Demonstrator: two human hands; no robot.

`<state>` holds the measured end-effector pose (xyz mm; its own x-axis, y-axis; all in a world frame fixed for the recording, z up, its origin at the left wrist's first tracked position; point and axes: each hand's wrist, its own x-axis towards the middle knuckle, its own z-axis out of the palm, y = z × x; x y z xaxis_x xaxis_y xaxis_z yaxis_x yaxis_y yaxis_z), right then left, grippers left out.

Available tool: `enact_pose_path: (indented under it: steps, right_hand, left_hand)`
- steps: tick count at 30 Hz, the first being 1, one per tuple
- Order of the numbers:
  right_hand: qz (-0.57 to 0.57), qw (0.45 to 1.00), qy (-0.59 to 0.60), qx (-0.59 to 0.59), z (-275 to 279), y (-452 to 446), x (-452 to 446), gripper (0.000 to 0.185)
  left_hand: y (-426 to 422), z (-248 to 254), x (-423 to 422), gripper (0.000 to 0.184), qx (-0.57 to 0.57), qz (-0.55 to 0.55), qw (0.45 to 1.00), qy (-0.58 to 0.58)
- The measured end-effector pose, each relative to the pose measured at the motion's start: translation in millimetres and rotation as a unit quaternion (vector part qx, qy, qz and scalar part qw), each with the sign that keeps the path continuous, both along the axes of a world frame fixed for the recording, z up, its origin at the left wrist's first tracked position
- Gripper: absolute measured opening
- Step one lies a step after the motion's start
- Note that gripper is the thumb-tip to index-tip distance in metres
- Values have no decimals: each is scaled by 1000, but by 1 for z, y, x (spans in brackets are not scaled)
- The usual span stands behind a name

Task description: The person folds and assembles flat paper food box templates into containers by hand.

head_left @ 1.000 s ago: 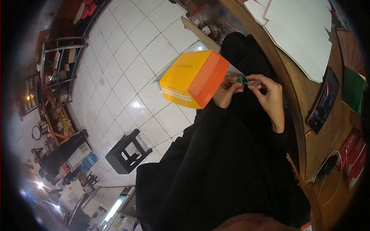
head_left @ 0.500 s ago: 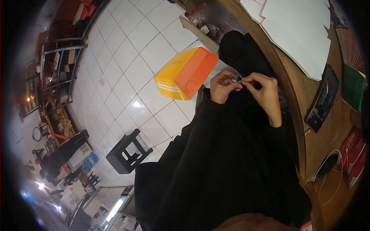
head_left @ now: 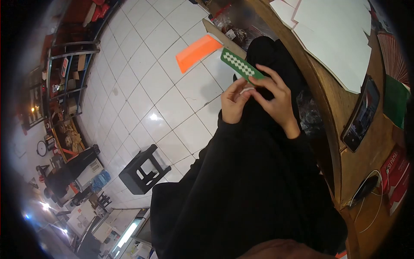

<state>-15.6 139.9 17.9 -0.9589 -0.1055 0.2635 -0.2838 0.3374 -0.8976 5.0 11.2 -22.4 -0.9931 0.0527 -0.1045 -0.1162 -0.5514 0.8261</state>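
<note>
Green card panel, long and narrow, printed with white diamonds (head_left: pixel 238 64): it lay just ahead of my hands, up and to the left. Long axis slanted, far end away to the left, near end down at my right fingers. The right hand (head_left: pixel 278 99) was the nearer one, index finger against that near end, thumb below, the fingers part-curled and the rest raised and spread.

My left hand (head_left: pixel 233 103) sat just beside it, below the panel's lower edge, thumb and fingertips brought together around a small white card-like edge (head_left: pixel 246 90). Grip looked light; fingers hid how that edge joined the green.

Flat bright-orange card panel (head_left: pixel 196 52) farther out to the left, past the green one's far end, apart from both hands. Could not tell whether the two panels were one piece.

All of this was above my black-clothed lap (head_left: pixel 263 151), tiled white floor (head_left: pixel 146 69) to the left, curved brown wooden desk (head_left: pixel 366 157) to the right.
</note>
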Motion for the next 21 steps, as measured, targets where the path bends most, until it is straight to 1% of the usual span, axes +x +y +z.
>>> enact_pose_path:
  steps: [1, 2, 3, 4, 5, 6, 7, 8, 9, 11, 12, 14, 15, 16, 17, 18, 19, 20, 21]
  right_hand:
    - [-7, 997, -33, -63, -3, -5, -8, 26]
    - [-11, 990, -65, -127, -6, -11, -17, 25]
    - [-32, 982, -69, -171, -13, -18, -28, 21]
    - [-26, 982, -66, -177, -16, -23, -40, 21]
    - [-51, 985, -65, -150, -18, -28, -50, 20]
    - [-76, 987, -65, -123, -20, -34, -60, 19]
    - [-94, 988, -36, -118, -24, -39, -70, 17]
    - [-91, 987, -34, -126, -28, -43, -77, 17]
    - [-87, 986, -51, -135, -30, -49, -83, 17]
    - [-76, 983, -82, -147, -36, -58, -84, 18]
    - [-74, 982, -82, -150, -38, -61, -82, 18]
    - [-76, 981, -75, -160, -42, -68, -79, 18]
    - [-76, 981, -76, -162, -46, -68, -79, 18]
    - [-89, 979, -96, -153, -48, -66, -79, 19]
    - [-102, 978, -115, -144, -51, -63, -81, 19]
    - [-104, 977, -114, -144, -54, -60, -82, 19]
    - [-110, 979, -107, -136, -57, -57, -84, 19]
    - [-115, 980, -100, -127, -60, -54, -85, 18]
    - [-117, 980, -98, -126, -58, -53, -86, 18]
  left_hand:
    - [-3, 16, -3, 41, -44, -3, 999, -2]
    - [-10, 22, -5, 41, -49, -1, 999, 0]
    - [-17, 26, -8, 43, -290, -18, 954, 74]
    - [-23, 29, -11, 44, -513, -33, 846, 143]
    - [-30, 20, -12, 43, -606, 17, 770, 199]
    - [-44, 7, -9, 43, -613, 22, 764, 199]
    - [-63, -6, -6, 37, -667, 47, 710, 220]
    - [-77, -11, -6, 32, -716, 72, 652, 241]
    - [-84, -8, -8, 32, -720, 73, 646, 242]
    - [-93, -3, -5, 22, -646, 62, 757, 79]
    - [-92, 4, -7, 22, -649, 63, 754, 78]
    - [-83, 15, -15, 21, -500, 67, 860, 73]
    - [-75, 21, -18, 20, -487, 76, 864, 101]
    - [-69, 26, -20, 20, -487, 75, 864, 102]
    - [-64, 30, -22, 23, -580, 42, 798, 160]
    - [-61, 31, -23, 26, -661, 10, 719, 215]
    - [-65, 19, -21, 31, -705, -13, 675, 218]
    - [-69, 9, -19, 31, -703, -14, 676, 221]
    - [-69, 9, -18, 32, -660, -1, 734, 159]
